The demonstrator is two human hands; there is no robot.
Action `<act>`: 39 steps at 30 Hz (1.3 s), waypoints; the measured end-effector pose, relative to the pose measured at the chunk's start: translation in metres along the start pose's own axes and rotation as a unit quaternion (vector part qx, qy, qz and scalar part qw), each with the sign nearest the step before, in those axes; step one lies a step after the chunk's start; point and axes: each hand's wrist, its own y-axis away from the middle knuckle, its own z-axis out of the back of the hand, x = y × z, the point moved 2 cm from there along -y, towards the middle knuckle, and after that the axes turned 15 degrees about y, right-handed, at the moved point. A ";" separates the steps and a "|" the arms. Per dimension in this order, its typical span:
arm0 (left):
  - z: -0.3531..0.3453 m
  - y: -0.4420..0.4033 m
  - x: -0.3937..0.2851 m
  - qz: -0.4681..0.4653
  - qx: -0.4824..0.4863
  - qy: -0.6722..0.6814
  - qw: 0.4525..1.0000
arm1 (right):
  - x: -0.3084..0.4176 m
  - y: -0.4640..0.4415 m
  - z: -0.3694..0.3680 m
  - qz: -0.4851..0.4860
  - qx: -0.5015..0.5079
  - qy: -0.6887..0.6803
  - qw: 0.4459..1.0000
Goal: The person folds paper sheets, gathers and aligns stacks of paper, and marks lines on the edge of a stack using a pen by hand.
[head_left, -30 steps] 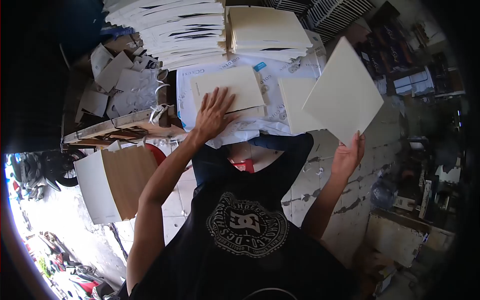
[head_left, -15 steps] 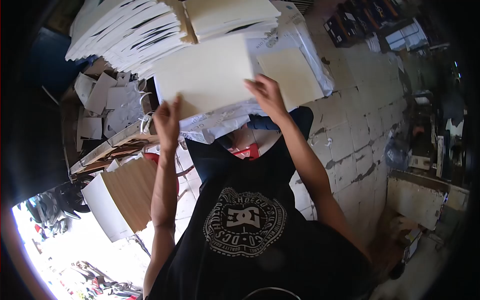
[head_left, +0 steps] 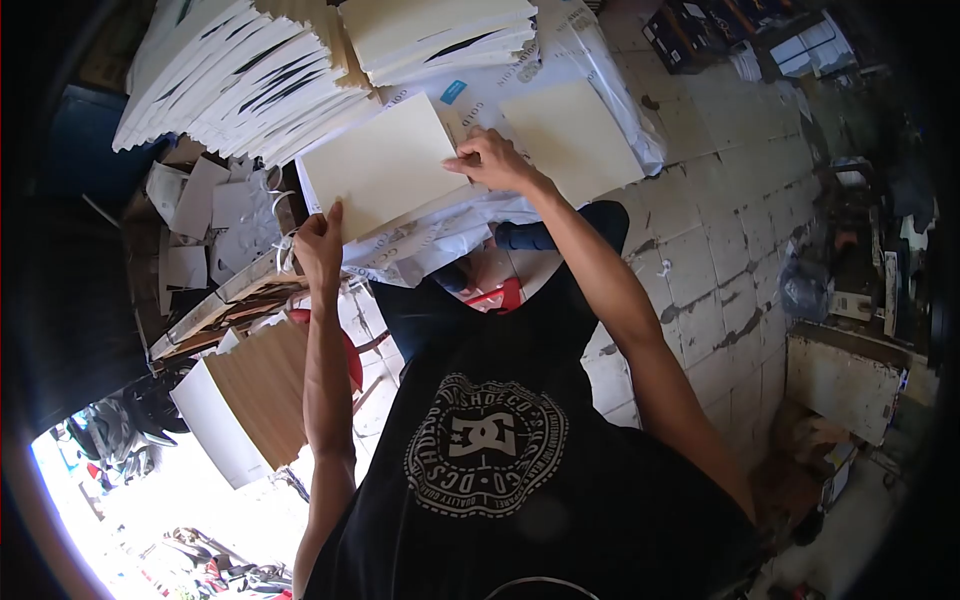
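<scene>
A cream paper sheet [head_left: 385, 165] lies low over the printed wrapping [head_left: 405, 245] in front of me, at a slight slant. My left hand [head_left: 320, 247] is closed at the sheet's near left corner, thumb on top. On the right edge, my right hand [head_left: 492, 162] pinches the sheet with fingers bent. Whether it is one sheet or a thin folded set, I cannot tell. To the right, another cream sheet or thin pile [head_left: 570, 135] rests flat on the same wrapping. A small blue label [head_left: 453, 92] shows just beyond the held sheet.
Tall piles of folded paper [head_left: 235, 85] stand at the far left, beside a lower cream stack [head_left: 440, 38]. Paper scraps [head_left: 225, 205] fill a space left of the work surface. Below it stands a thick paper block [head_left: 245, 395]. Dark boxes [head_left: 690, 35] sit at upper right on the tiled floor.
The held sheet has shifted left and come down, with both hands moving left along with it. The blue label and more of the right-hand cream sheet now show.
</scene>
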 end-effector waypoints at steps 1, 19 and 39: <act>0.000 -0.002 0.000 0.009 -0.002 -0.003 1.000 | 0.000 0.001 -0.002 0.004 -0.013 0.002 1.000; 0.000 -0.010 -0.002 0.031 -0.006 -0.024 0.999 | 0.011 0.005 0.003 -0.006 -0.013 -0.015 1.000; -0.002 -0.010 -0.007 0.031 -0.004 -0.047 0.998 | 0.009 0.007 -0.003 -0.019 -0.033 0.007 0.999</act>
